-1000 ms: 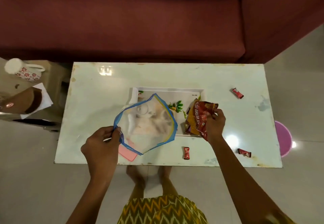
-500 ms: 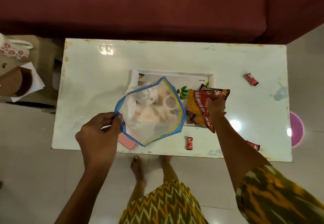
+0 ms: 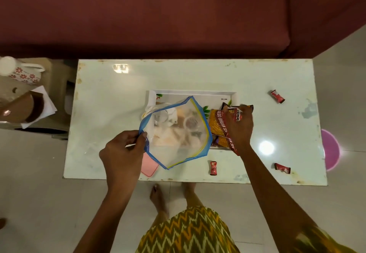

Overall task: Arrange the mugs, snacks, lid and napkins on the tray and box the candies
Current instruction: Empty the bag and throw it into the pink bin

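**Snack packets come down onto the tray**

A second ago the right hand (image 3: 238,126) held the snack packets (image 3: 217,128) lifted above the right end of the tray (image 3: 198,94); now the packets lie flat there, the hand pressed on top, its grip still closed on the red packet and not yet let go. The left hand (image 3: 123,149) has kept its pinch on the corner of a clear zip bag (image 3: 176,134) with a blue edge, held up over the left half of the tray. Through the plastic, mugs and other pale shapes show dimly on the tray, too blurred to sort out.

To my eye the snacks are as good as placed, so the candies look like the main work left. Three red candies (image 3: 213,167) are well apart on the worktop (image 3: 111,98): one at the near edge, one toward the near right corner, one at the far right. A pink lid (image 3: 149,165) lies just beside the tray, partly under the bag.

The worktop is a white, glossy low table with worn edges, catching lamp glare. Behind it stands a dark red sofa (image 3: 178,15). The floor is pale tile; a side stand on the left carries a flowered jug (image 3: 21,72).
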